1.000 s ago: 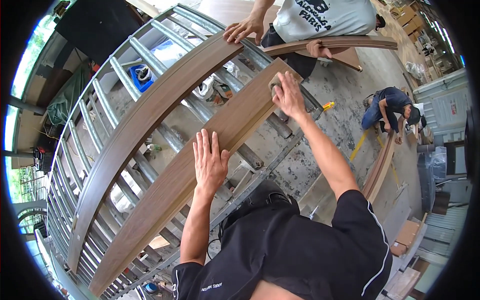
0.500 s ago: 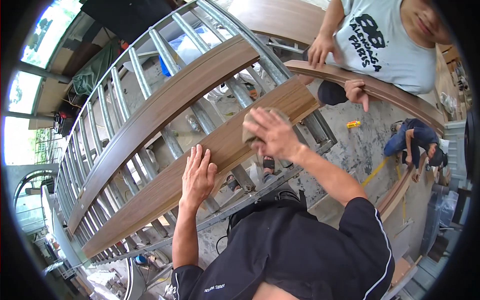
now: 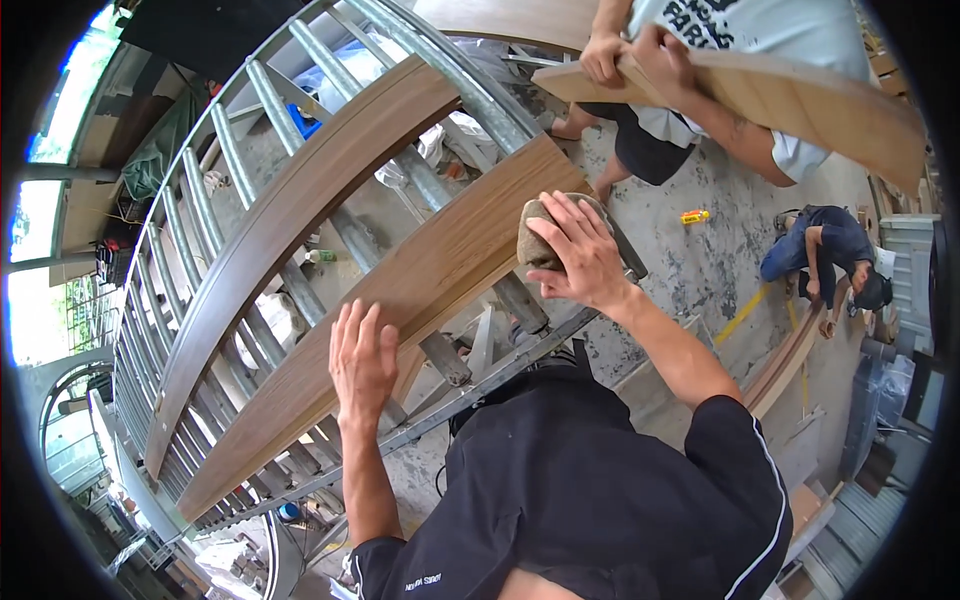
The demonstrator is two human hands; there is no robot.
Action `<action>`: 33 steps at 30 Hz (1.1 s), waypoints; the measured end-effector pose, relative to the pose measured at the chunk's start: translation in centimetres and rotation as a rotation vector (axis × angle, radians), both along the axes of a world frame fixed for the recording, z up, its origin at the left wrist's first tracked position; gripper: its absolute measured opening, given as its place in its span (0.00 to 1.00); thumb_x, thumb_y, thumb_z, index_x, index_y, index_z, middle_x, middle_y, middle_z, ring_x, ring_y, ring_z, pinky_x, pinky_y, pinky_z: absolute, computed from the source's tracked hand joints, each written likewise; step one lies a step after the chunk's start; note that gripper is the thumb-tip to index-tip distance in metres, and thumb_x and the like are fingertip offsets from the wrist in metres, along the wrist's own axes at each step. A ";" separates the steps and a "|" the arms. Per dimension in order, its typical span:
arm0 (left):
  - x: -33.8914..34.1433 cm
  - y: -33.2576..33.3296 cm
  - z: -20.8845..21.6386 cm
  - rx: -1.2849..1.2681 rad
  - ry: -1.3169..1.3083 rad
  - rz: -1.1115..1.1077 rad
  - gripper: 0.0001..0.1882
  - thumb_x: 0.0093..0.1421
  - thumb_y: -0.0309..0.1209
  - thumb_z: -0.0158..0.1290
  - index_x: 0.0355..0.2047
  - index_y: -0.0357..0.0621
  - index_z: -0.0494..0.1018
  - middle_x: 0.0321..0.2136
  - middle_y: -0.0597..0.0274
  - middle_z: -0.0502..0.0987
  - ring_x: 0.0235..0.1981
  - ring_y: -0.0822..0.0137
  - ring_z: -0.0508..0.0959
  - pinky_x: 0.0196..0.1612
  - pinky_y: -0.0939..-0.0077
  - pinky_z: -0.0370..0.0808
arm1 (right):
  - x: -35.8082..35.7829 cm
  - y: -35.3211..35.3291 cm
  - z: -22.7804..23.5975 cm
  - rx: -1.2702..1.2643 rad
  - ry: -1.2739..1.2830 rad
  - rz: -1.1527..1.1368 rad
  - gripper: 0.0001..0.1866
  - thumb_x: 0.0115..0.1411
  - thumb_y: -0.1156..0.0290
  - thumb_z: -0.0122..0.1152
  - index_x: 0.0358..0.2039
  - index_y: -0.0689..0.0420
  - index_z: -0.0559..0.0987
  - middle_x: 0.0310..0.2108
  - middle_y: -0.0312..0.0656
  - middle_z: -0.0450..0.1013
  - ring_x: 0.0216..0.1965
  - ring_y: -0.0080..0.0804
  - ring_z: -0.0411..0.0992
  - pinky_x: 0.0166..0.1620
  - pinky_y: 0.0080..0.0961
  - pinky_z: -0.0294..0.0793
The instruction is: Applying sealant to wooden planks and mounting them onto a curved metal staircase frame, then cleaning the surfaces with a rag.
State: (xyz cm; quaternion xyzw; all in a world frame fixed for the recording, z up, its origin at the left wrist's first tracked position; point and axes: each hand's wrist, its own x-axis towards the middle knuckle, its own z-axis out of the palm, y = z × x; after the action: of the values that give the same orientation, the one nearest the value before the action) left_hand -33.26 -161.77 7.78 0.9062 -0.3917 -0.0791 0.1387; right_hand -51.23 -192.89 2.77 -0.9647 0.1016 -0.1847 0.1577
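Right hand point(image 3: 590, 250) closed on a brownish pad point(image 3: 534, 245), fingers over its top, at the right end of the near board point(image 3: 440, 270); left hand point(image 3: 362, 355) open, gripping nothing, at that board's near edge, contact unclear. Near board lies aslant on the metal rack point(image 3: 275, 108), a curved board point(image 3: 300, 195) on its far side, gap between. Past the near board's right end a co-worker point(image 3: 770, 35) holds a pale board point(image 3: 790, 100) two-handed; right of the near board, a yellow-and-red item point(image 3: 694, 217) on the floor point(image 3: 690, 290), crouching person point(image 3: 825, 250) farther off.
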 end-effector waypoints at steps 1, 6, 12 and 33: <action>-0.7 -2.0 0.3 -0.105 0.017 -0.027 0.21 0.64 0.35 0.55 0.56 0.40 0.74 0.58 0.44 0.72 0.62 0.46 0.70 0.65 0.54 0.65 | 0.6 0.0 -0.2 -0.052 0.006 -0.016 0.35 0.62 0.37 0.52 0.57 0.53 0.72 0.65 0.51 0.64 0.68 0.50 0.61 0.69 0.47 0.54; -4.2 -11.4 -0.5 -0.317 0.200 -0.209 0.35 0.54 0.38 0.64 0.62 0.47 0.69 0.59 0.49 0.72 0.58 0.50 0.73 0.60 0.56 0.70 | 2.9 -0.3 0.6 0.092 -0.041 0.072 0.36 0.64 0.39 0.51 0.59 0.58 0.72 0.65 0.51 0.65 0.67 0.50 0.61 0.69 0.46 0.56; -4.2 -16.1 -1.9 -0.361 0.205 -0.294 0.34 0.49 0.27 0.63 0.59 0.49 0.71 0.50 0.53 0.72 0.51 0.50 0.74 0.53 0.58 0.73 | 0.6 -4.1 0.3 0.242 -0.109 -0.236 0.12 0.49 0.75 0.72 0.35 0.55 0.79 0.41 0.42 0.74 0.45 0.45 0.71 0.51 0.39 0.70; -2.7 -21.6 -4.7 -0.492 0.020 -0.422 0.30 0.44 0.28 0.60 0.52 0.57 0.75 0.47 0.57 0.73 0.47 0.55 0.73 0.50 0.57 0.69 | 7.0 -13.4 -1.4 1.280 0.067 -0.341 0.05 0.59 0.78 0.65 0.26 0.60 0.78 0.23 0.28 0.69 0.26 0.12 0.65 0.26 0.15 0.63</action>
State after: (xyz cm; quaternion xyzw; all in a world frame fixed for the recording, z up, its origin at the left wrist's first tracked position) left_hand -35.92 -183.32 3.08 0.7434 -0.5769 -0.0181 0.3380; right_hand -44.23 -206.26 1.35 -0.6562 0.3471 -0.0803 0.6652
